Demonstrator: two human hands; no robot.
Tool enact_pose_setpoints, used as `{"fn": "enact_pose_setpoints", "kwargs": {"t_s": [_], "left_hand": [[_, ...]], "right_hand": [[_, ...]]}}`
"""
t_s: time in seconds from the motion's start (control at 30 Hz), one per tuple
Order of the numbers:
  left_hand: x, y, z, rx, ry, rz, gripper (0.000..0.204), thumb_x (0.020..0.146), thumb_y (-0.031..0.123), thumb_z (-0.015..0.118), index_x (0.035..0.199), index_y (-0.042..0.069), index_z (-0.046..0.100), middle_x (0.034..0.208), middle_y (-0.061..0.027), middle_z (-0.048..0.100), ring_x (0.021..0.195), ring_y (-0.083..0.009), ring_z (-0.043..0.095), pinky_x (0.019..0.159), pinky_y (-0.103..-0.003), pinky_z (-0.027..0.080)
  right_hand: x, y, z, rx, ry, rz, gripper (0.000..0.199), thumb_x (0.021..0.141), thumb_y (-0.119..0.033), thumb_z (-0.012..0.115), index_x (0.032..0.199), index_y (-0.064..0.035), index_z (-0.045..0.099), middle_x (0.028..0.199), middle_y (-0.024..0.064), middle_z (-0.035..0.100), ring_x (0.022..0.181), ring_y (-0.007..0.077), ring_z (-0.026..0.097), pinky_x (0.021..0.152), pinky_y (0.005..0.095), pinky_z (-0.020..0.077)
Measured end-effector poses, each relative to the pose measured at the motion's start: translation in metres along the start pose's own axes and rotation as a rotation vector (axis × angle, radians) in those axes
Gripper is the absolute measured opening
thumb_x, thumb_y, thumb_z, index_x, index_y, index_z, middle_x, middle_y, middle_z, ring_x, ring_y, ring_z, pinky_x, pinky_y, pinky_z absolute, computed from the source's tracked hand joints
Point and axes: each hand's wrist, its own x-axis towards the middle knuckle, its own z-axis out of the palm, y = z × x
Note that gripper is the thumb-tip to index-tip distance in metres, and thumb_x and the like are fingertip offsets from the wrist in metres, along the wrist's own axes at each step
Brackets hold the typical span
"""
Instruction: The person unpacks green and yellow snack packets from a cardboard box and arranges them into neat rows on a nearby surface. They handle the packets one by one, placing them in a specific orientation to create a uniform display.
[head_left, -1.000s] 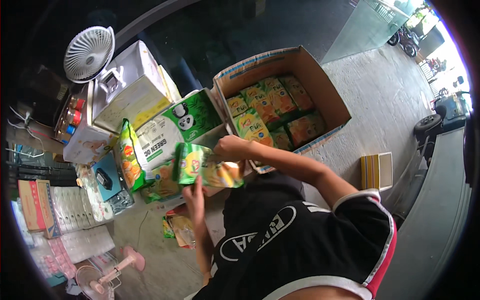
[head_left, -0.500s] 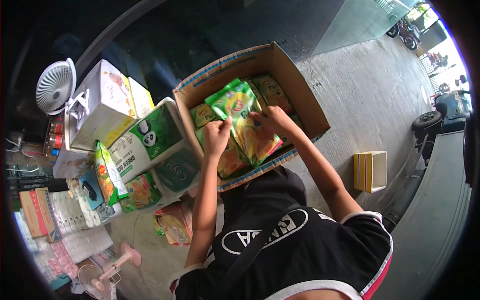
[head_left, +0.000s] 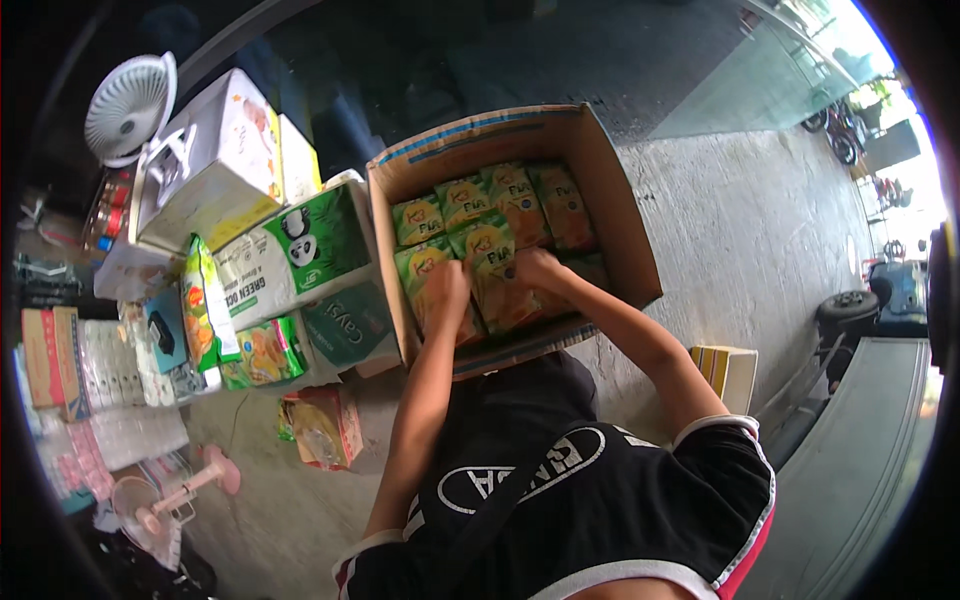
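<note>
A green and yellow snack packet (head_left: pixel 492 270) lies in the open cardboard box (head_left: pixel 640 255) in front of me, in the row nearest my body. My left hand (head_left: pixel 446 288) is closed at its left edge, and my right hand (head_left: pixel 540 268) is closed at its right edge. The fingertips of both are partly hidden. Beyond it several matching packets (head_left: pixel 518 203) stand side by side along the far wall of the box. One more packet (head_left: pixel 425 265) sits partly behind my left hand.
Left of the box lie a green and white pack (head_left: pixel 305 255), a teal pack (head_left: pixel 350 322), upright snack bags (head_left: pixel 205 305) and a white carton (head_left: pixel 215 170) beside a white fan (head_left: pixel 128 110). A pink fan (head_left: pixel 165 505) stands lower left. A yellow-striped box (head_left: pixel 735 375) is on the floor at right.
The packet held up tilted over the box has gone down among the others, and both hands have lowered with it. The view has shifted slightly.
</note>
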Motion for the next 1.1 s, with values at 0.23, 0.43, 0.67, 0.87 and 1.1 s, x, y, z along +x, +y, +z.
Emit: {"fn": "enact_pose_setpoints", "kwargs": {"t_s": [0.23,0.43,0.67,0.87,1.1], "left_hand": [[-0.051,0.01,-0.082,-0.391,-0.251,0.148,0.034,0.083,0.027,0.059,0.068,-0.003,0.058,0.062,-0.0167,0.056,0.056,-0.0312,0.056,0.051,-0.037,0.042],[-0.113,-0.079,-0.189,-0.556,0.263,0.106,0.036,0.085,0.022,0.058,0.059,0.0,0.046,0.058,-0.0126,0.046,0.05,-0.0277,0.047,0.048,-0.036,0.035],[-0.188,-0.236,-0.233,-0.251,0.4,-0.333,0.037,0.088,0.028,0.051,0.064,0.001,0.055,0.061,-0.0151,0.055,0.062,-0.034,0.056,0.057,-0.039,0.041],[-0.213,-0.332,-0.215,-0.498,0.078,-0.738,0.073,0.087,0.061,0.023,0.068,0.002,0.062,0.065,-0.016,0.06,0.068,-0.0353,0.059,0.066,-0.044,0.042],[-0.203,-0.358,-0.17,-0.829,0.202,-0.52,0.055,0.09,0.049,0.04,0.077,-0.001,0.059,0.057,-0.0087,0.056,0.055,-0.0156,0.056,0.056,-0.031,0.044]], "right_hand": [[0.02,0.011,0.009,-0.199,-0.254,-0.153,0.014,0.066,-0.021,0.066,0.07,-0.0076,0.067,0.079,0.0106,0.067,0.075,0.0243,0.065,0.061,0.0362,0.0508],[-0.037,-0.082,-0.05,-0.379,-0.278,0.085,0.019,0.073,-0.026,0.062,0.074,-0.0076,0.066,0.081,0.0109,0.066,0.075,0.0268,0.064,0.064,0.0383,0.0507],[-0.078,-0.293,-0.108,0.056,-0.115,-0.356,0.035,0.083,-0.038,0.051,0.078,-0.007,0.067,0.083,0.0139,0.066,0.075,0.0337,0.063,0.069,0.0426,0.0499],[-0.002,-0.399,-0.026,0.224,0.045,-0.236,0.044,0.081,-0.041,0.055,0.106,-0.0048,0.057,0.089,0.0171,0.062,0.079,0.0351,0.062,0.068,0.0414,0.0511],[0.047,-0.422,-0.022,0.225,0.332,-0.355,0.06,0.077,-0.037,0.062,0.127,-0.0122,0.038,0.116,0.0159,0.046,0.091,0.0348,0.058,0.072,0.0427,0.0485]]}}
